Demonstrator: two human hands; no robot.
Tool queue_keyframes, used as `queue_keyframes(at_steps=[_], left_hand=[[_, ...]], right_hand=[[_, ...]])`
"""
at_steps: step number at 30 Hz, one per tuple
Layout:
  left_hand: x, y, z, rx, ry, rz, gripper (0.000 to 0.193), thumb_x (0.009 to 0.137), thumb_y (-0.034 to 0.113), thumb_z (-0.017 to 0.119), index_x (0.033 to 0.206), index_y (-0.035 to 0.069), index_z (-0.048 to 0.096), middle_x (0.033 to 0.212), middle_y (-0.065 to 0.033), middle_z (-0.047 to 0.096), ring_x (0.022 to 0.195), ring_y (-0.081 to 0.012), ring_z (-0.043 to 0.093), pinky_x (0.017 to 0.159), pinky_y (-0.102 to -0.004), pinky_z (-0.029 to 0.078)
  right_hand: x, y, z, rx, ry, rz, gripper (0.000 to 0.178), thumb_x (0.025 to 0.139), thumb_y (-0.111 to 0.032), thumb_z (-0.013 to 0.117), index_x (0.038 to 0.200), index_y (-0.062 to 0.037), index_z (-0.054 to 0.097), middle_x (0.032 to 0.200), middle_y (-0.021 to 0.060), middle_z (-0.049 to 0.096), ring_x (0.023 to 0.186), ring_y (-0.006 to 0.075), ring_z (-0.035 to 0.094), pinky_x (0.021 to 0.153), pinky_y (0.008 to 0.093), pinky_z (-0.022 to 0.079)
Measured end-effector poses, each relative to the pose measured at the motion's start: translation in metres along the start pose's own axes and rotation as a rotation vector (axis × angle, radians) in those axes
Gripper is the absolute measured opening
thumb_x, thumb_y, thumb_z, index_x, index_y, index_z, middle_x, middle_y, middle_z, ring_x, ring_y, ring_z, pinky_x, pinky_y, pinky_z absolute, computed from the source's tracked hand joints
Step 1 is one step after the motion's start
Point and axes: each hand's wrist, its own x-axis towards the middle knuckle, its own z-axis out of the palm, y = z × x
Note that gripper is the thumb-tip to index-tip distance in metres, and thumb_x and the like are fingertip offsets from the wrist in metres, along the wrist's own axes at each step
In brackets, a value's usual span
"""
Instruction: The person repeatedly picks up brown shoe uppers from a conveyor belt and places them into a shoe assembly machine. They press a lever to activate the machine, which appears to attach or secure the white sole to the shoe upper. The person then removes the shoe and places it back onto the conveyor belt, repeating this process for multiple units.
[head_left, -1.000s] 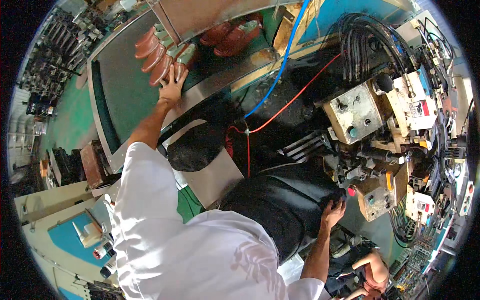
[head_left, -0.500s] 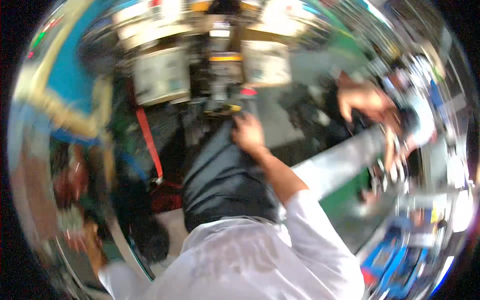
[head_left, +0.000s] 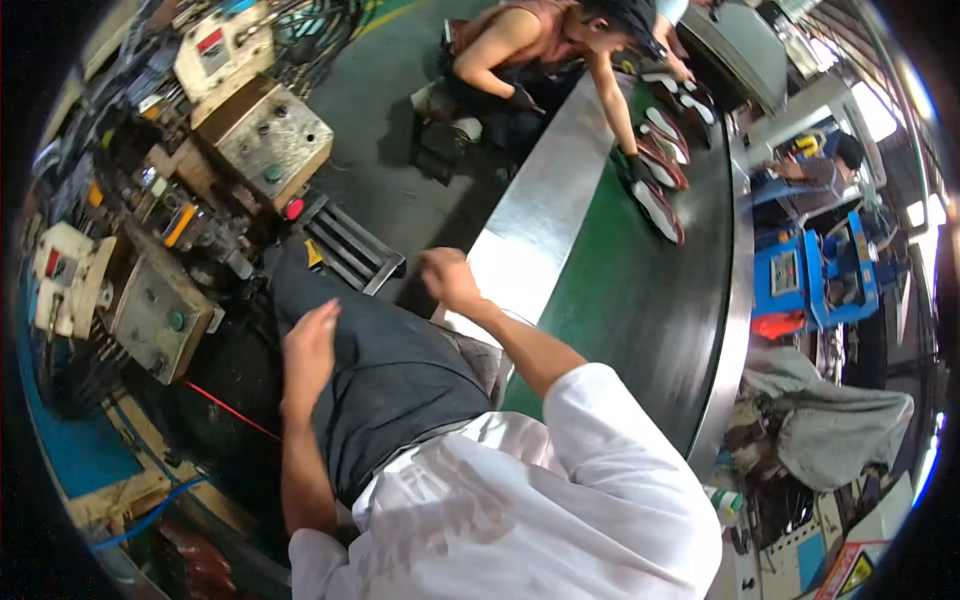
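My left hand (head_left: 311, 345) is raised over my dark-trousered thigh, fingers stretched out and nothing visible in them. Near the metal edge (head_left: 520, 240) of a conveyor, my right hand (head_left: 450, 278) hovers with its fingers curled in; no object shows in it. On the green conveyor belt (head_left: 610, 340) lie several shoes, reddish-brown and white; the nearest shoe (head_left: 657, 210) is touched by the gloved hand (head_left: 638, 170) of a co-worker. Both my hands are apart from the shoes.
At left stands a machine with two control boxes (head_left: 265, 145), a red button (head_left: 293, 208) and hoses. A slatted metal rack (head_left: 345, 245) sits by my knee. The co-worker (head_left: 530, 50) crouches across the conveyor. Blue equipment (head_left: 815, 270) and a draped grey cloth (head_left: 845, 425) are at right.
My view has swung right, from the machine to the conveyor. My right hand has come away from the machine's front. My left hand has risen from the lower left to my thigh.
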Motion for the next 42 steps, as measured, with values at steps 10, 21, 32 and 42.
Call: queue_keyframes(at_steps=[10, 21, 32, 42], left_hand=[[0.035, 0.013, 0.123, 0.172, -0.386, -0.033, 0.029, 0.102, 0.019, 0.058, 0.124, 0.006, 0.073, 0.119, -0.0204, 0.074, 0.115, -0.0417, 0.068, 0.095, -0.0567, 0.054], [0.027, -0.016, 0.116, 0.176, -0.392, -0.051, 0.032, 0.097, 0.009, 0.055, 0.119, 0.007, 0.078, 0.127, -0.0152, 0.074, 0.118, -0.0383, 0.069, 0.099, -0.0509, 0.056], [0.031, -0.015, 0.118, 0.130, -0.368, -0.019, 0.032, 0.097, 0.007, 0.056, 0.120, 0.002, 0.077, 0.127, -0.0154, 0.075, 0.116, -0.0368, 0.071, 0.099, -0.0478, 0.057], [0.029, -0.018, 0.111, 0.115, -0.326, -0.031, 0.030, 0.097, 0.007, 0.056, 0.119, 0.003, 0.077, 0.124, -0.0144, 0.075, 0.115, -0.0367, 0.071, 0.097, -0.0483, 0.057]], right_hand=[[-0.329, 0.092, -0.189, -0.534, -0.270, 1.277, 0.057, 0.092, -0.022, 0.074, 0.143, -0.0014, 0.061, 0.142, 0.0214, 0.065, 0.131, 0.0383, 0.061, 0.115, 0.0488, 0.047], [-0.273, 0.078, -0.137, -0.551, -0.554, 1.239, 0.050, 0.093, -0.027, 0.074, 0.138, -0.0065, 0.066, 0.140, 0.0168, 0.067, 0.129, 0.0355, 0.064, 0.109, 0.0485, 0.051], [-0.264, 0.066, -0.127, -0.600, -0.705, 1.189, 0.044, 0.093, -0.031, 0.074, 0.133, -0.0117, 0.071, 0.139, 0.0122, 0.070, 0.127, 0.0327, 0.067, 0.103, 0.0481, 0.055], [-0.245, 0.062, -0.112, -0.634, -0.847, 1.122, 0.040, 0.094, -0.035, 0.073, 0.129, -0.0163, 0.076, 0.137, 0.0080, 0.072, 0.124, 0.0301, 0.070, 0.098, 0.0479, 0.059]])
